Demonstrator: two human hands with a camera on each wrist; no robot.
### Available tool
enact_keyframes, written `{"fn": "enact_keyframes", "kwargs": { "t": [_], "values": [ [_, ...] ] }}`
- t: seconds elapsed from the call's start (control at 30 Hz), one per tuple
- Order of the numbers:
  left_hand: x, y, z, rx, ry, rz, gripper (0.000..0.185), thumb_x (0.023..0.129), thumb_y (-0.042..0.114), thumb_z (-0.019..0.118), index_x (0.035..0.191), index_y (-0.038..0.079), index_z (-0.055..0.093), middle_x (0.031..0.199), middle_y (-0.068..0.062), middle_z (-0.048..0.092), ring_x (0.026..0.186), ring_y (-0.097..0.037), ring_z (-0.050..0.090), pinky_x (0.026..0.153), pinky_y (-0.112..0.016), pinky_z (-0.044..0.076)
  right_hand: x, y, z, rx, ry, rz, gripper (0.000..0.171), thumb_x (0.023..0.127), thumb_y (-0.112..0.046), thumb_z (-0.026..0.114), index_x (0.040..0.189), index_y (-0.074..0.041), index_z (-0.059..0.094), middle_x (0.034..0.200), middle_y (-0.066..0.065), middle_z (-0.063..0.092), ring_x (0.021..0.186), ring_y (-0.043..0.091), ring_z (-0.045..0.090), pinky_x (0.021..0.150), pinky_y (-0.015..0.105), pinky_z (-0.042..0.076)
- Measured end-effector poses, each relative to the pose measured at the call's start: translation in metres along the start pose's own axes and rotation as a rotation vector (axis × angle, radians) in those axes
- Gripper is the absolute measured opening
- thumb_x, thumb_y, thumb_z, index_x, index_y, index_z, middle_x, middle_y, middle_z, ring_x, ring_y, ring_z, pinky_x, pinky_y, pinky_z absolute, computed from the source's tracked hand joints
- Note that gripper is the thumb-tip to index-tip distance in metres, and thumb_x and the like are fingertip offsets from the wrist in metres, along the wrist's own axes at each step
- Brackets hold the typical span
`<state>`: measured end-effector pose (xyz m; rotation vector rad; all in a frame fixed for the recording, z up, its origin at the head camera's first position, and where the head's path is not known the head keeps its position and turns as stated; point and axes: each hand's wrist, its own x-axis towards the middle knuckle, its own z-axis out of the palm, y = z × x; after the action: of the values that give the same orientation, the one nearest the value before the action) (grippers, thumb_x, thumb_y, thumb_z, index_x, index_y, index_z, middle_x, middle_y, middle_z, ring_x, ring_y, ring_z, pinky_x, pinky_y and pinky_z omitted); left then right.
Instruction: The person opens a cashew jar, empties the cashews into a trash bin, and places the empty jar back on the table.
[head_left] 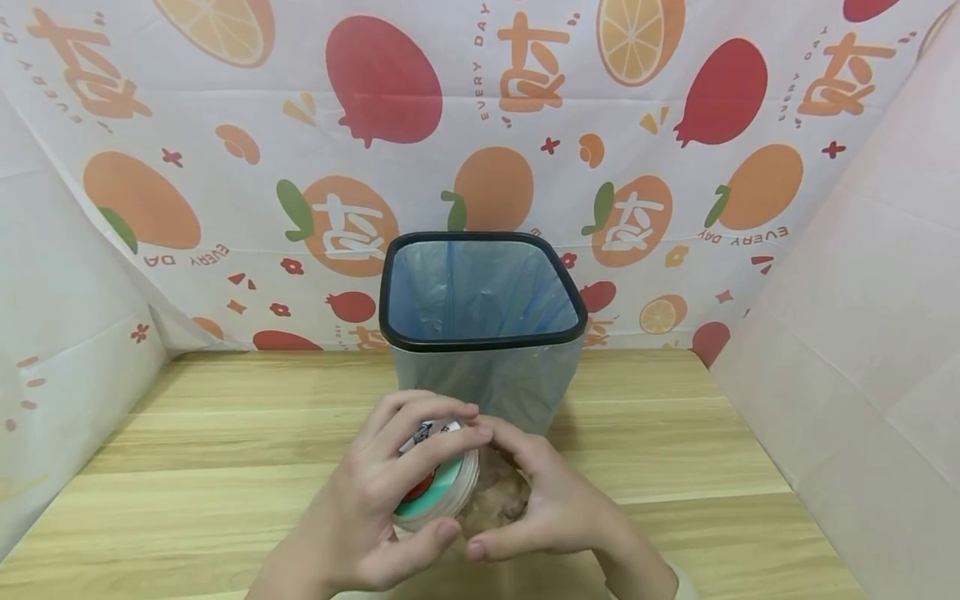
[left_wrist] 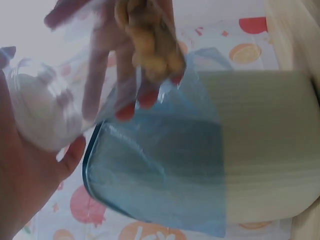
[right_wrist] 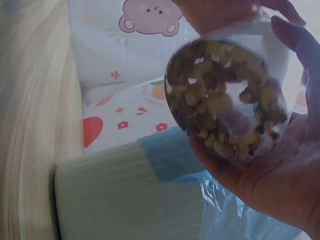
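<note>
Clear jar [head_left: 491, 512]: was held up off the wood table [head_left: 225, 467], tipped over between left hand [head_left: 367, 492] and right hand [head_left: 562, 508]. Faced left with a green, white and red end [head_left: 442, 492], gripped beneath the left hand's bent fingers, thumb at the near edge. Was clasped round the body from the other side by the right hand, forefinger along the far side, thumb along the near, with fingertips of both hands meeting or overlapping at the far edge. Showed lumpy brown and tan pieces [right_wrist: 192, 95] in the right wrist view, gathered around a pale gap.

Hung just on the near side of the bin [head_left: 487, 379], covering part of its lower front in the head view; could not tell from there whether touching. Had the bin's wide mouth beyond, edged by a black rim [head_left: 480, 342] and lined with bluish film [head_left: 480, 287]. Had room left and right over the table, out to pale side walls [head_left: 847, 350]; was bounded farther back by fruit-printed cloth [head_left: 262, 200] close behind the bin.
</note>
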<state>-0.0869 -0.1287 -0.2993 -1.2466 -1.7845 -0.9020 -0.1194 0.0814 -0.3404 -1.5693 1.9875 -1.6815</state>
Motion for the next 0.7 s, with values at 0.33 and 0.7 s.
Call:
{"fn": "enact_keyframes", "kwargs": {
  "t": [0.33,0.7],
  "values": [
    [-0.0009,0.0001,-0.0042,-0.097,-0.053,0.053,0.043,0.096,0.038,0.056,0.128,0.01,0.064,0.122,-0.014,0.061,0.108,-0.026,0.053,0.082,-0.034,0.049,-0.0034,0.004,-0.0062,0.088,-0.093,-0.033,0.089,0.087,-0.047,0.073,0.153,-0.003,0.033,0.143,0.013,0.054,0.125,0.026,0.057,0.107,0.042,0.046],
    [-0.0022,-0.0041,-0.0013,-0.023,0.005,0.047,0.041,0.097,0.036,0.054,0.124,0.008,0.067,0.118,-0.014,0.063,0.107,-0.028,0.054,0.087,-0.033,0.048,-0.0005,-0.0004,-0.0005,0.015,-0.004,-0.014,0.081,0.083,-0.04,0.08,0.147,-0.009,0.042,0.132,0.007,0.06,0.113,0.022,0.062,0.096,0.038,0.053]
  ]
}}
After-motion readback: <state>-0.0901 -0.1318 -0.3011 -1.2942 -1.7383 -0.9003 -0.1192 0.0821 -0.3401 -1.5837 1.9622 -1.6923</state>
